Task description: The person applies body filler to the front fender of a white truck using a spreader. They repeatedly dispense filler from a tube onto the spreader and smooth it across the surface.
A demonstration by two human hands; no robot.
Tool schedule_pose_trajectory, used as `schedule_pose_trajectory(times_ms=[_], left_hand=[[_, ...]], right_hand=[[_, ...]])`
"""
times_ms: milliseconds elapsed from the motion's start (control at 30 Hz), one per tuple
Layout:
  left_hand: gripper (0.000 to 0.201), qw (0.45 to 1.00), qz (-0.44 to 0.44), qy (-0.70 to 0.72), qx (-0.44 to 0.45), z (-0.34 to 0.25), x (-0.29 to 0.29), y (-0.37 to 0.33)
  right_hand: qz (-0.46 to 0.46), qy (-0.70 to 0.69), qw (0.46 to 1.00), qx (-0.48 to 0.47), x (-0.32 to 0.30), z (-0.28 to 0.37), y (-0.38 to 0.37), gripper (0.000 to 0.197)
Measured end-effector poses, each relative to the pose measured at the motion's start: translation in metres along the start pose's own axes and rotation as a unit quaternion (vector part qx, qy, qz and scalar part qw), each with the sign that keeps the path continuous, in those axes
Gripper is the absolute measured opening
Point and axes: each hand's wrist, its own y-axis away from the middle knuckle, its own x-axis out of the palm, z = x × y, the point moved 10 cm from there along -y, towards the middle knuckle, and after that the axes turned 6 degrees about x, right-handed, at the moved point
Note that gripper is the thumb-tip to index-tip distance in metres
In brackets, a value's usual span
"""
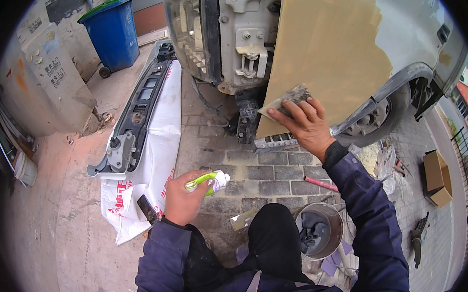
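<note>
My right hand (305,121) presses a thin, flat greyish-tan piece (289,99) with dark smears against the vehicle's tan-coated panel (330,49), near its lower left corner. Whether that piece is sandpaper or a spreader I cannot tell. Its fingers lie across the piece, which stays pinned under them. Lower and to the left, my left hand (184,197) is closed around a small white and green bottle (208,182), its white end pointing right, apart from the panel.
A metal bucket (339,229) holds liquid and grey cloth beside my right knee. At left, a dark bumper part (133,117) lies on white sacking (161,135), near a phone (147,209). A red stick (321,183), a cardboard box (437,179) and a blue bin (114,34) stand about.
</note>
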Motion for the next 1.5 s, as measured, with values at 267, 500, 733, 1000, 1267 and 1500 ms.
schedule_pose_trajectory(times_ms=[267,500,733,1000,1267,1500], left_hand=[[0.025,1.000,0.004,-0.013,0.023,-0.009,-0.001,0.000],[0.024,1.000,-0.004,-0.004,-0.009,0.005,0.001,-0.001],[0.024,1.000,-0.012,-0.008,-0.002,0.007,-0.003,0.000],[0.024,1.000,-0.008,-0.018,-0.006,0.010,-0.002,0.000],[0.024,1.000,-0.005,-0.007,-0.020,0.014,0.000,-0.002],[0.025,1.000,0.002,-0.021,-0.021,0.014,-0.002,0.001]], right_hand=[[0.061,-0.104,0.988,0.101,-0.043,-0.006,0.013,0.074],[-0.019,-0.422,0.833,0.356,-0.040,-0.007,0.003,0.022],[-0.016,-0.430,0.784,0.448,-0.007,-0.007,0.004,0.042],[0.124,-0.445,0.757,0.462,0.034,0.044,0.048,0.036],[-0.091,-0.391,0.865,0.300,-0.035,0.008,0.006,0.015],[-0.016,-0.566,0.686,0.457,0.044,-0.024,0.035,0.034]])
